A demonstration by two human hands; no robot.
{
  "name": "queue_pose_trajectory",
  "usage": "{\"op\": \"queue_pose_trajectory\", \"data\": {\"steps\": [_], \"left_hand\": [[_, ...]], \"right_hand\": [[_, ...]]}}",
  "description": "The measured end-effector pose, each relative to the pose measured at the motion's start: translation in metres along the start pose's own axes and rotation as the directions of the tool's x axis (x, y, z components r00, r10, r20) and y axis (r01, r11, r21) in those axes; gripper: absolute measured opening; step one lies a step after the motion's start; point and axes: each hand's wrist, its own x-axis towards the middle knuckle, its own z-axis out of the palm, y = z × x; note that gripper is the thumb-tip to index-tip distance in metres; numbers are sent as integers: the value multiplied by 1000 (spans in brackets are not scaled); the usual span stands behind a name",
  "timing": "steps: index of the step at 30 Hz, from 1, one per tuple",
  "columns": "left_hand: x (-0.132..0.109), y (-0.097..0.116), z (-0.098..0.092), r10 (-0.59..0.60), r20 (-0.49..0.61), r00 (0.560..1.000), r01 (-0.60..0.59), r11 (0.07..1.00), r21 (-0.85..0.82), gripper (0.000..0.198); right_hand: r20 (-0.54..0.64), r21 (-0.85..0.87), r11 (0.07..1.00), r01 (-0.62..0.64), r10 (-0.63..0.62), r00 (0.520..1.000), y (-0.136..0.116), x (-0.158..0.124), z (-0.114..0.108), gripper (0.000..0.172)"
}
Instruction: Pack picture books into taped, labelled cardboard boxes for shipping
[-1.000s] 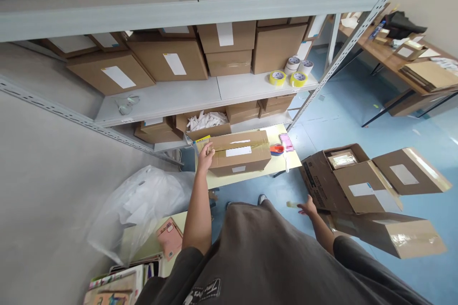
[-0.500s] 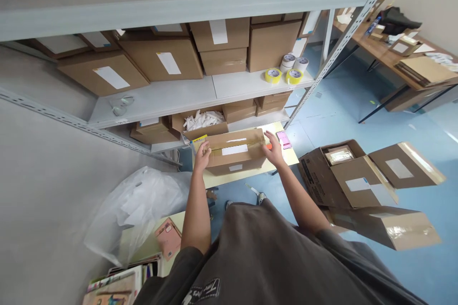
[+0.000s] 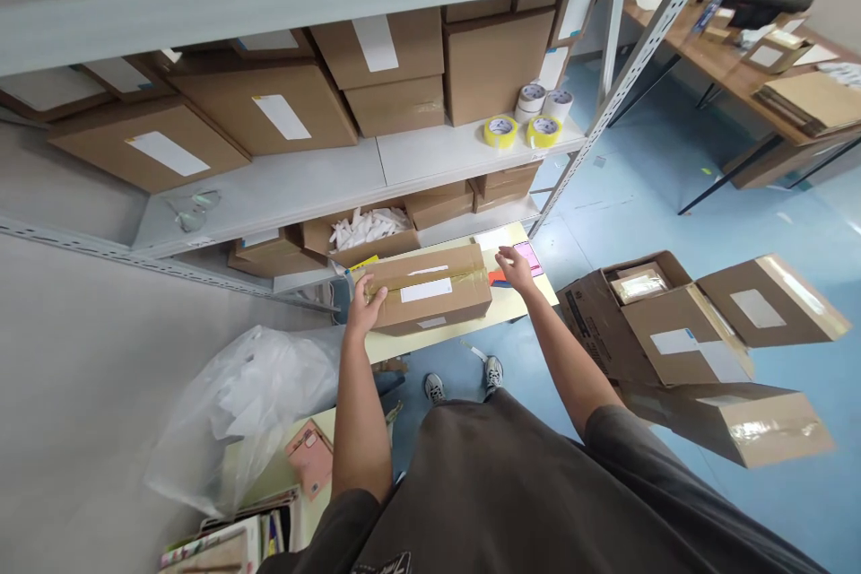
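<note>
A long cardboard box point(image 3: 464, 291) lies on a pale yellow table point(image 3: 538, 287), with clear tape along its top and a white label point(image 3: 426, 290) stuck on. My left hand point(image 3: 365, 309) grips its left end, thumb on top and fingers round the far corner. Off the right end, my right hand point(image 3: 517, 269) is held apart from the box, its fingers loosely bent with nothing visible in them. Just beside those fingers lies an orange and blue object point(image 3: 499, 278), partly hidden and too small to name. A pink-screened phone point(image 3: 528, 258) rests behind the right hand.
Metal shelving point(image 3: 316, 175) stands ahead, stacked with cartons, and yellow tape rolls point(image 3: 500, 132) sit on its middle level. Open cardboard boxes point(image 3: 656, 323) stand on the floor at right. A plastic bag point(image 3: 269, 386) bulges at left. A brown desk point(image 3: 733, 63) is farther back.
My right hand has come away from the box's right end, uncovering more of the orange and blue object. My left hand has settled farther onto the left end. The camera view has shifted.
</note>
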Motion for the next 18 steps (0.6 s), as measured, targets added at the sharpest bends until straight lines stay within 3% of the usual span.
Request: {"op": "queue_pose_trajectory", "data": {"steps": [2,6,10,18], "left_hand": [[-1,1,1,-3,-5,1000,3,1000,1,59],[-3,5,3,7,0,1000,-7,1000,-19,68],[-3,5,4,10,9,1000,-9,999,-34,70],[-2,-3,9,38,61,997,-31,994,-108,69]], "right_hand": [[99,89,993,-80,71,993,4,-9,8,64],[222,232,964,-133,80,972,0,-22,30,68],[181,204,966,-156,119,976,-6,-23,42,73],[75,132,979,-152,143,987,-11,-32,44,76]]}}
